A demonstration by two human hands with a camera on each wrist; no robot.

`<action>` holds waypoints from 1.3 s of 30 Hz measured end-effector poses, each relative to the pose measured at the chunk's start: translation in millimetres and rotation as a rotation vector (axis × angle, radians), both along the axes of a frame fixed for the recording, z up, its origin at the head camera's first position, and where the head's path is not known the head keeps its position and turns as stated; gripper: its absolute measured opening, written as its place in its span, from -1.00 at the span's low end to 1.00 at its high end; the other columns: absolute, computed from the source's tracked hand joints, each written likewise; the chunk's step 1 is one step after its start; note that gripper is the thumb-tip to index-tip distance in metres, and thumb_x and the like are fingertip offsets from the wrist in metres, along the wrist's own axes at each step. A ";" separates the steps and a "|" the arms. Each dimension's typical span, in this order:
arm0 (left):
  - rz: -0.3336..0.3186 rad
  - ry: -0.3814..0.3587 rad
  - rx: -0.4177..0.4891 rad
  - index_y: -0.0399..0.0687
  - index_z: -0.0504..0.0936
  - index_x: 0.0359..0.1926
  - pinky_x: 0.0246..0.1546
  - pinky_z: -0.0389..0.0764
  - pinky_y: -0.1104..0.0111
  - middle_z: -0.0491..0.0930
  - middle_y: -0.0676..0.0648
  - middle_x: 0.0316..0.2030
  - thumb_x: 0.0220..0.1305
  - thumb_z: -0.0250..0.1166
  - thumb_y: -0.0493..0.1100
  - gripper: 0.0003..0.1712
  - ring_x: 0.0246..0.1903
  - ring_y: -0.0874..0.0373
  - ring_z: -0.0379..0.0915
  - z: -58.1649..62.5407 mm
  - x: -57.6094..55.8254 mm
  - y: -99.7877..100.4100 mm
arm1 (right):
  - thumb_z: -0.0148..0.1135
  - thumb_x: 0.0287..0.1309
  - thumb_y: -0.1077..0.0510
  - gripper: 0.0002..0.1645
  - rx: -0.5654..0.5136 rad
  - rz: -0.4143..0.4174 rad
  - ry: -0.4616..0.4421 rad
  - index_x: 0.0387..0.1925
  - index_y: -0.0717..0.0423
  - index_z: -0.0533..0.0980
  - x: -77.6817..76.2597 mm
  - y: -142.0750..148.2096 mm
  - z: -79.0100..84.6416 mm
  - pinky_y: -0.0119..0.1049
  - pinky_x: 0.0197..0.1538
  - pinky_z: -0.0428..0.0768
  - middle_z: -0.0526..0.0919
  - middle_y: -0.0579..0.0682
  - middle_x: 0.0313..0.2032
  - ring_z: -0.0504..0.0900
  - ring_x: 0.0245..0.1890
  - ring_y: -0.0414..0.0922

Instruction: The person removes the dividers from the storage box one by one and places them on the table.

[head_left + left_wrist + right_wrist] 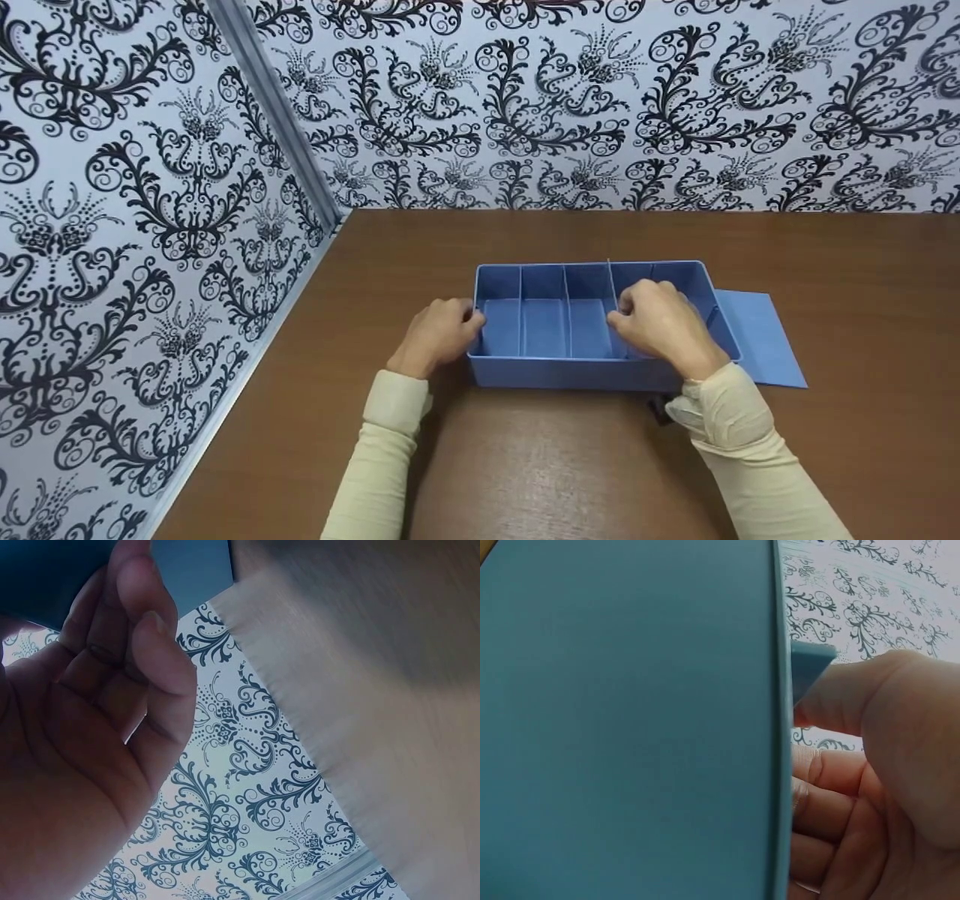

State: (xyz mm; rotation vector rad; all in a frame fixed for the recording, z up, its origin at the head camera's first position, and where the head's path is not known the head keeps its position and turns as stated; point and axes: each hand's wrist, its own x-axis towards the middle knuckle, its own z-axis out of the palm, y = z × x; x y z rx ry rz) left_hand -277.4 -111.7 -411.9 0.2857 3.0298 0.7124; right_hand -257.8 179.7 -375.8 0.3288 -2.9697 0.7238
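Note:
A blue plastic box point(544, 373) with upright dividers stands on the table. My left hand point(439, 334) is at its left end and grips the end wall near the rim. In the left wrist view the fingers of the left hand point(97, 712) curl beside the blue box point(202, 574). Reaching over the front wall, my right hand point(660, 319) pinches a thin blue divider point(610, 281) that stands slightly above the rim at the back. In the right wrist view a corner of the divider point(808, 664) shows beyond the box wall point(630, 720), near the right hand point(900, 765).
A flat blue panel point(765, 337) lies on the brown table point(547, 465), partly behind the box's right end. Patterned walls point(562, 97) border the table at the back and left. A small dark object point(660, 411) shows beneath the right wrist.

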 end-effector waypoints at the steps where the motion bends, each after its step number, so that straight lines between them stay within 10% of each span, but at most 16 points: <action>1: 0.001 -0.002 0.001 -0.09 0.60 -0.30 -0.39 0.41 0.24 0.44 -0.02 -0.53 0.41 0.08 -0.03 -0.72 -0.47 0.07 0.43 -0.1 0.1 0.0 | 0.22 0.09 0.14 -0.63 0.000 0.000 0.001 -0.77 0.00 0.37 0.2 0.0 0.4 -0.24 -0.55 0.27 0.38 -0.10 -0.71 0.40 -0.62 -0.09; 39: -0.003 0.006 0.022 -0.08 0.57 -0.34 -0.39 0.40 0.25 0.41 -0.02 -0.54 0.40 0.07 -0.05 -0.74 -0.47 0.08 0.41 -0.4 1.0 -0.6 | 0.21 0.04 0.14 -0.66 -0.040 -0.006 0.084 -0.78 -0.01 0.41 2.6 0.5 4.5 -0.25 -0.57 0.28 0.40 -0.13 -0.72 0.41 -0.62 -0.10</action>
